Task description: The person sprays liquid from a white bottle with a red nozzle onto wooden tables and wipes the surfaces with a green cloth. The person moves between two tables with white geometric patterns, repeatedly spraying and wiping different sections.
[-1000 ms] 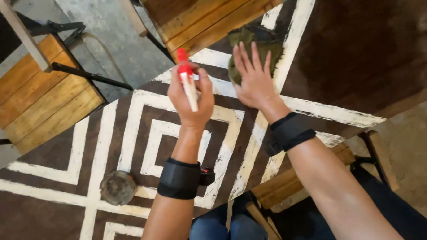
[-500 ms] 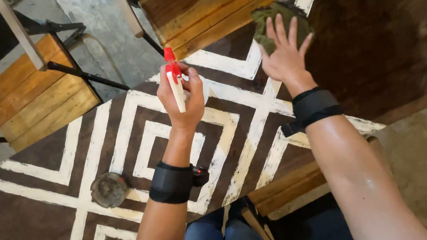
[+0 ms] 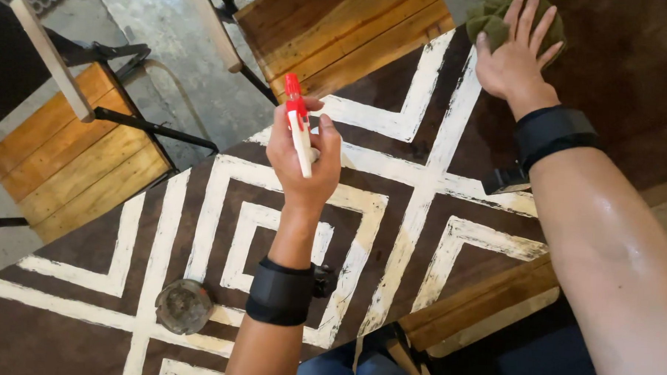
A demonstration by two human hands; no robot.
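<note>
Looking like café or patio seating area: painted table (image 3: pixel 392 212) standing among wooden chairs (image 3: pixel 76 164), metal frames resting on bare concrete floor (image 3: pixel 168 41).

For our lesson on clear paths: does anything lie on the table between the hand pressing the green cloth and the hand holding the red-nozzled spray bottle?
Nothing visible does. Between the right hand on the olive-green cloth and the left hand gripping the white spray bottle with red nozzle lies only bare brown wooden table with white painted lines. The round grey ashtray-like dish sits apart, near the left forearm.

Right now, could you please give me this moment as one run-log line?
left hand: holds red-and-white spray bottle above table | right hand: flat on green cloth | round metal object: near table edge
</note>
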